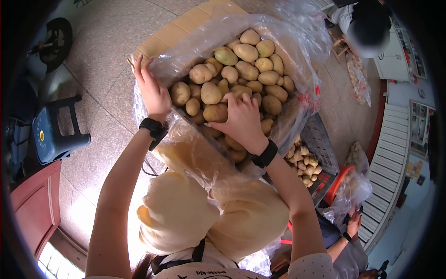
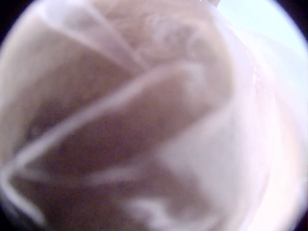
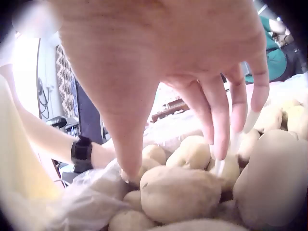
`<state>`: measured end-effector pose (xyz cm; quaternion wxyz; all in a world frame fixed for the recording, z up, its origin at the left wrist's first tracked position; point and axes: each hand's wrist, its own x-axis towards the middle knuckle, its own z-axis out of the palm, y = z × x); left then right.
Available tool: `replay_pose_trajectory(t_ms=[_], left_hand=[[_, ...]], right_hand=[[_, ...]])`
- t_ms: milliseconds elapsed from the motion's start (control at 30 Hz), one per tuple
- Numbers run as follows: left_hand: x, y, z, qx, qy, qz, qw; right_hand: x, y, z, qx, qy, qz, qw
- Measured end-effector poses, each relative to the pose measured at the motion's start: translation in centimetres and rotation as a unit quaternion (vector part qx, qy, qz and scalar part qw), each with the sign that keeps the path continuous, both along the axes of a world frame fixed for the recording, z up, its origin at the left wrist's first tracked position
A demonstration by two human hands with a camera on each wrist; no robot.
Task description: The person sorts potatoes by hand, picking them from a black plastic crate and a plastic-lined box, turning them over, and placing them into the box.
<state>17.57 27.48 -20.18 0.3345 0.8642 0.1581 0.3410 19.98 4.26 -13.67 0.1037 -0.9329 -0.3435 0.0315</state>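
Observation:
A cardboard carton (image 1: 179,25) lined with a clear plastic bag (image 1: 297,42) holds many potatoes (image 1: 246,52). My right hand (image 1: 242,122) reaches down into the pile, thumb and fingers spread on either side of one potato (image 3: 180,195). In the right wrist view the fingertips point down at the potatoes, with a gap under the palm. At the carton's left side, my left hand (image 1: 155,95) lies against the plastic-covered edge, fingers extended. Blurred folds of plastic fill the left wrist view, and the left hand's fingers are hidden there.
To the right stands a dark crate (image 1: 320,139) with smaller potato-like pieces, beside a red basin (image 1: 339,183). Another person's hand (image 1: 354,224) is near a plastic bag at lower right. A blue stool (image 1: 58,125) stands left. A second person (image 1: 362,28) is at upper right.

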Motion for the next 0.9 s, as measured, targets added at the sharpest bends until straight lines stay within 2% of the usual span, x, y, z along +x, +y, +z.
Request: replay_pose_trajectory(t_ms=[67,167,300,367,467,500,567,633,700,800,900], left_hand=[[0.1,0.0,-0.1,-0.067,-0.017,-0.015,0.997],[0.0,-0.1,0.0,-0.032,-0.012,-0.006,0.999],[0.0,-0.1,0.1,-0.042,-0.02,-0.006,0.999],[0.0,-0.1,0.0,-0.01,-0.014,-0.001,1.0],[0.0,-0.2,0.0,-0.047,-0.015,-0.008,0.999],[-0.1,-0.1,0.0,-0.047,-0.014,-0.006,0.999],[-0.1,-0.1,0.0,-0.026,-0.013,-0.008,1.0],[0.0,-0.2,0.1,-0.022,-0.02,-0.01,1.0],[0.0,-0.2,0.1,-0.026,-0.02,-0.007,0.999],[0.0,-0.1,-0.1,-0.044,-0.012,-0.004,0.999],[0.0,-0.2,0.1,-0.038,-0.001,0.001,0.999]], right_hand=[[0.2,0.4,0.1,-0.019,0.016,-0.01,1.0],[0.2,0.8,0.1,-0.032,0.034,-0.015,0.999],[0.2,1.1,-0.4,-0.005,0.012,-0.011,1.0],[0.6,0.8,-0.1,0.009,0.0,-0.009,1.0],[2.3,-1.4,2.5,0.12,0.151,-0.104,0.976],[2.9,-2.6,3.0,0.139,0.107,-0.107,0.979],[4.0,-4.0,6.3,0.185,0.182,-0.163,0.952],[5.7,-6.2,7.0,0.222,0.163,-0.18,0.944],[7.0,-7.1,8.4,0.194,0.146,-0.198,0.95],[9.1,-8.2,8.4,0.169,0.057,-0.204,0.963],[9.6,-7.7,8.7,0.179,0.104,-0.21,0.956]])
